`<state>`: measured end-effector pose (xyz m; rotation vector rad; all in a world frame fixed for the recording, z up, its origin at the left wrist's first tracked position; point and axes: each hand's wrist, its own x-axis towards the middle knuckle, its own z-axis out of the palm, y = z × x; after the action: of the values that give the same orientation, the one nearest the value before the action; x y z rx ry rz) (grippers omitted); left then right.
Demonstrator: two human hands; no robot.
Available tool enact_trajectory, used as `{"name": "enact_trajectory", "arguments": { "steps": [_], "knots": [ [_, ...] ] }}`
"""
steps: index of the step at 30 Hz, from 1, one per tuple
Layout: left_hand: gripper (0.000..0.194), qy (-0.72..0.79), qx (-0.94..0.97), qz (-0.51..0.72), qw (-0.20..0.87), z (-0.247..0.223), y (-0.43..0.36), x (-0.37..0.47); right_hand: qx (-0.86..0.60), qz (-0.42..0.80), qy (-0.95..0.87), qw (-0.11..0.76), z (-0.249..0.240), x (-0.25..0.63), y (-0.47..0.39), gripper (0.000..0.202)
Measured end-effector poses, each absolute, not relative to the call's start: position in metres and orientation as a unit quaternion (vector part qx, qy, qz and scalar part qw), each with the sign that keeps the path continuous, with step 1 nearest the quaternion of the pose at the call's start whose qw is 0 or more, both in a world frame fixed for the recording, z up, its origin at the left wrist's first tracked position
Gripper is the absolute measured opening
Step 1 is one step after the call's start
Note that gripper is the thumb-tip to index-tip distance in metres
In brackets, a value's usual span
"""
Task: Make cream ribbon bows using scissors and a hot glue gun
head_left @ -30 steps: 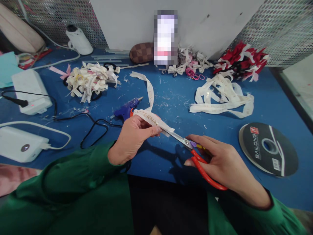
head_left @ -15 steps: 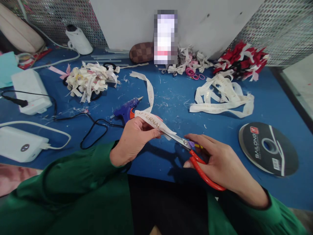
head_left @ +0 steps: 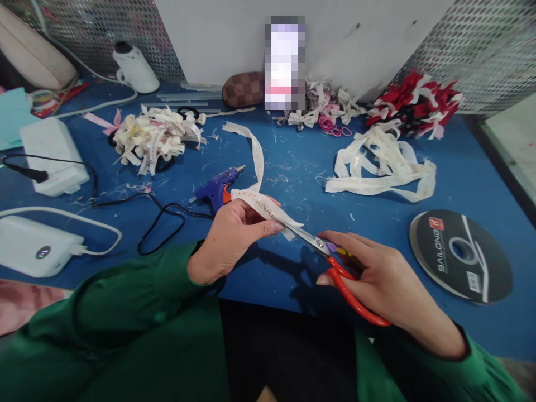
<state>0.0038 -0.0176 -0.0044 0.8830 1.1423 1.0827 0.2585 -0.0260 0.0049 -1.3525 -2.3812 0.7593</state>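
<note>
A white printed ribbon [head_left: 259, 205] is pinched between the thumb and fingers of my left hand [head_left: 228, 240]. Its free tail curls away across the table, past the hot glue gun [head_left: 215, 187]. In my right hand [head_left: 385, 279] are red-handled scissors [head_left: 347, 293], with a purple and yellow bit at the pivot side. The blades point left and lie along the near edge of the ribbon, by my left thumb. Part of the blade tips is hidden behind the ribbon and fingers.
Loose white ribbon [head_left: 381, 181] lies at right, above a black ribbon spool [head_left: 460, 254]. Bow piles [head_left: 153, 139] and red-white bows [head_left: 414, 106] sit further back. A blurred phone [head_left: 285, 64] stands against the wall. White power boxes [head_left: 39, 245] and cords lie at left.
My right hand and the scissors have shifted very slightly right and down. My left hand still pinches the ribbon in nearly the same spot.
</note>
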Motion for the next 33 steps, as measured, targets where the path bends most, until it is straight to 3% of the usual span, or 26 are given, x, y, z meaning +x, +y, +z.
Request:
{"name": "enact_trajectory", "arguments": {
  "steps": [14, 33],
  "knots": [
    [0.019, 0.524, 0.342, 0.474, 0.619, -0.0012, -0.0127, -0.0005, -0.479, 0.24, -0.828, 0.164, 0.0054, 0.2616, -0.0253, 0.057],
    [0.025, 0.511, 0.36, 0.495, 0.604, -0.0089, -0.0169, 0.0031, -0.481, 0.243, -0.829, 0.151, 0.0044, 0.2578, -0.0259, 0.055]
  ]
}}
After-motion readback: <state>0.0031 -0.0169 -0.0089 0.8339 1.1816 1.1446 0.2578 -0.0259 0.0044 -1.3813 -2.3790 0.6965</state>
